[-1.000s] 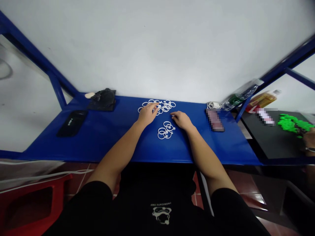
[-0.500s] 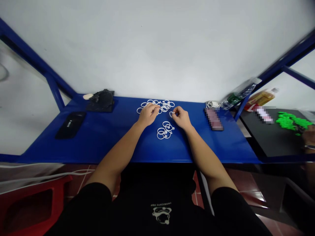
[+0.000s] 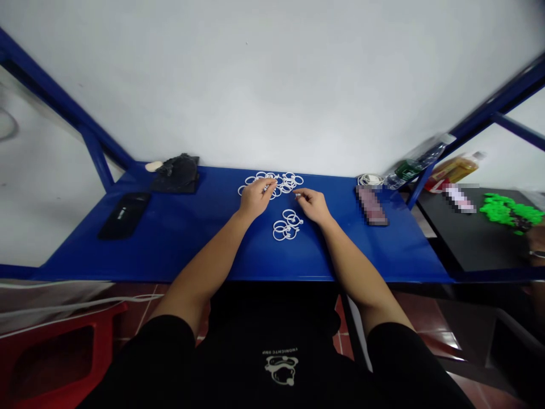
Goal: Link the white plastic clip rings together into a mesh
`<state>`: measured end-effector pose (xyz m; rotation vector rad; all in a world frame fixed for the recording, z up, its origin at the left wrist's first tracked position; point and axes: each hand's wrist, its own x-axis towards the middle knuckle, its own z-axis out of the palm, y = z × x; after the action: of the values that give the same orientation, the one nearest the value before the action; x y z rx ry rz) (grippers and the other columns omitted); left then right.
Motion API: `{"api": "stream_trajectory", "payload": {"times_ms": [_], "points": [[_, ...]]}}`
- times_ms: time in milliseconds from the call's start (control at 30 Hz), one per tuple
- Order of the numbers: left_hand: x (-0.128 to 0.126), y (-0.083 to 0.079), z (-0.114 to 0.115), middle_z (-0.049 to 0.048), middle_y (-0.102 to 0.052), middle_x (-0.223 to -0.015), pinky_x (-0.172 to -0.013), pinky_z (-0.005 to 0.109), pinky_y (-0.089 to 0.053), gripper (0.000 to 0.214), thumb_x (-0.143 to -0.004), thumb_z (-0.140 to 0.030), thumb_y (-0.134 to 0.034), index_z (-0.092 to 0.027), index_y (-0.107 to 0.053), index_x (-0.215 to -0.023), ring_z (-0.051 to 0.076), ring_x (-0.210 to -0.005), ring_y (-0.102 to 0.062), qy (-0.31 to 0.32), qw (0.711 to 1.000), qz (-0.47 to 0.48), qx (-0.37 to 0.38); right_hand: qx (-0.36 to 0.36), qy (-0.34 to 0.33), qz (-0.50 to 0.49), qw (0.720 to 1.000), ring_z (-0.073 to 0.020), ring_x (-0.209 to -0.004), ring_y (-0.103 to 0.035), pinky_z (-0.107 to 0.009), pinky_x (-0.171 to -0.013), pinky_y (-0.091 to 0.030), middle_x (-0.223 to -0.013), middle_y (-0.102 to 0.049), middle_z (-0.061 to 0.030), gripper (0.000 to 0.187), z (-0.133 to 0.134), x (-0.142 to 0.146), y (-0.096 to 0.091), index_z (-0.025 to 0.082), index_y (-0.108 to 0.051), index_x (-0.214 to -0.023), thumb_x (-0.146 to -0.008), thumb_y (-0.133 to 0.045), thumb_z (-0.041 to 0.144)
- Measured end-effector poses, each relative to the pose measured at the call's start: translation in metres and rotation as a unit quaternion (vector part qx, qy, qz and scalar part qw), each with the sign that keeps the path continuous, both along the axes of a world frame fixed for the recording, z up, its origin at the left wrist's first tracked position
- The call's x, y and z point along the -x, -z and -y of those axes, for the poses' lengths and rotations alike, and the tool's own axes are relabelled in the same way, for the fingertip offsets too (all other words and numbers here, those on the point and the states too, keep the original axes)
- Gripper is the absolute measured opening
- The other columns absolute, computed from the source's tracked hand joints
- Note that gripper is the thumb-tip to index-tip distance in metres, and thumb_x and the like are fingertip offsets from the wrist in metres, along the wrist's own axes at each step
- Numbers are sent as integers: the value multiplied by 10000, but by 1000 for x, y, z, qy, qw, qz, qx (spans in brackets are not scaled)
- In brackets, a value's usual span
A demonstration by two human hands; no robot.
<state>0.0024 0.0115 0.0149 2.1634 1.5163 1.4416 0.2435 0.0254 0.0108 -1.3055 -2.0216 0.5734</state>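
Note:
White plastic curtain rings (image 3: 288, 184), each with a small eyelet, lie in a loose pile near the wall on the blue table (image 3: 204, 227). Over the left part of that pile is my left hand (image 3: 256, 196), thumb and fingers pinched together; what lies between them is too small to make out. To the right of the pile, my right hand (image 3: 313, 204) has its thumb and index finger closed on a white ring, of which only a small bit shows at the fingertips. Closer to me, between my forearms, several overlapping rings (image 3: 288, 229) form a smaller group.
On the left lie a black pouch (image 3: 124, 216) and a dark crumpled item (image 3: 176, 173). A phone (image 3: 372, 205), a coiled white cable (image 3: 369, 180) and a plastic bottle (image 3: 415, 165) are on the right. Beyond, another person's hand (image 3: 537, 238) is beside green pieces (image 3: 506, 209).
The ring at my right fingertips showed as a loop before; now only a small part of it shows. Both hands have stayed almost in place, and the view has shifted slightly.

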Motion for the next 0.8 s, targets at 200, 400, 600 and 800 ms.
{"api": "stream_trajectory", "payload": {"times_ms": [200, 400, 600, 800], "points": [[0, 2, -1, 99, -764, -1163, -755, 292, -568, 246, -1040, -279, -609, -188, -773, -1199, 146, -791, -689, 10, 999, 17, -44, -16, -6, 7, 1000, -235, -997, -764, -359, -946, -579, -1099, -829, -66, 374, 1, 1, -2, 213, -817, -1184, -951, -525, 234], [1, 2, 1, 98, -752, -1173, -737, 290, -566, 277, -1039, -259, -563, -203, -780, -1203, 157, -842, -683, 14, 1000, 13, -17, -21, -11, 15, 1000, -234, -1004, -770, -362, -966, -576, -1089, -833, -64, 369, 2, 1, -5, 208, -831, -1146, -938, -526, 202], [0, 2, 2, 77, -771, -1167, -806, 318, -588, 303, -983, -202, -572, -220, -806, -1175, 169, -830, -692, 26, 999, -10, 16, -21, -3, 23, 999, -227, -926, -774, -330, -900, -585, -1027, -838, -40, 320, 4, 2, -6, 216, -851, -988, -864, -562, 159], [0, 2, 2, 74, -779, -1129, -810, 326, -579, 301, -993, -219, -558, -213, -810, -1159, 161, -770, -678, 43, 999, -8, 7, -9, 0, 9, 1000, -231, -878, -769, -330, -859, -580, -935, -830, -41, 311, 2, 0, -7, 212, -838, -859, -843, -533, 152]]}}
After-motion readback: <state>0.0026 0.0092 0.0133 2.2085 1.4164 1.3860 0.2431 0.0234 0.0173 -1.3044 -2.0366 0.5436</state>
